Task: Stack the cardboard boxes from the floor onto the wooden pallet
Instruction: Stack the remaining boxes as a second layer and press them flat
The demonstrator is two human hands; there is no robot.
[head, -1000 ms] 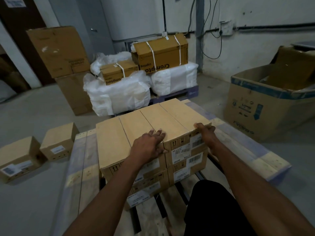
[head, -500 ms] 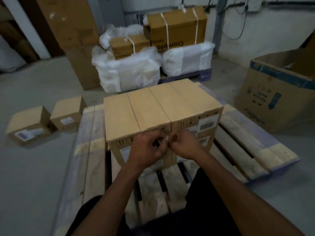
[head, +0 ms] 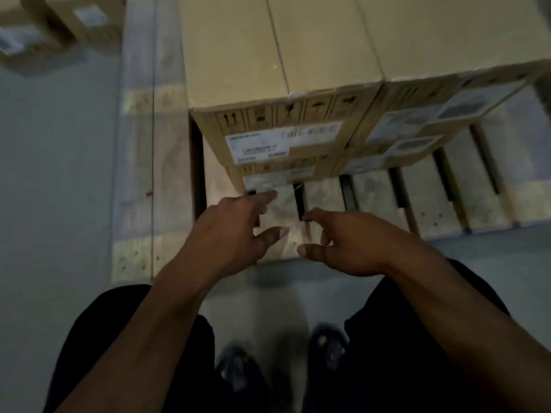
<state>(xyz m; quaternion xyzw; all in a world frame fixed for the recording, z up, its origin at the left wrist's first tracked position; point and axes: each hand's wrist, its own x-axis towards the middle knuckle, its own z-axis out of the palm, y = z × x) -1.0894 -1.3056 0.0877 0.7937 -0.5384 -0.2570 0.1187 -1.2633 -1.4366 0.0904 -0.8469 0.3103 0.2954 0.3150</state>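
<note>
A: Hands?
B: Left hand (head: 231, 226) and right hand (head: 343, 242) both empty, fingers loosely spread, hovering over the near edge of the pallet (head: 432, 201), apart from each other.
A: Boxes?
B: Stacked boxes (head: 268, 70) sit two layers high on the pallet. Two more boxes (head: 53, 22) lie on the floor (head: 53, 174), far left, blurred.

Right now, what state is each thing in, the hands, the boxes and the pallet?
left hand: open, holding nothing.
right hand: open, holding nothing.
stacked boxes: closed, labelled, two layers on the pallet.
wooden pallet: flat on the floor, near slats bare.
boxes on the floor: closed, not yet stacked.
</note>
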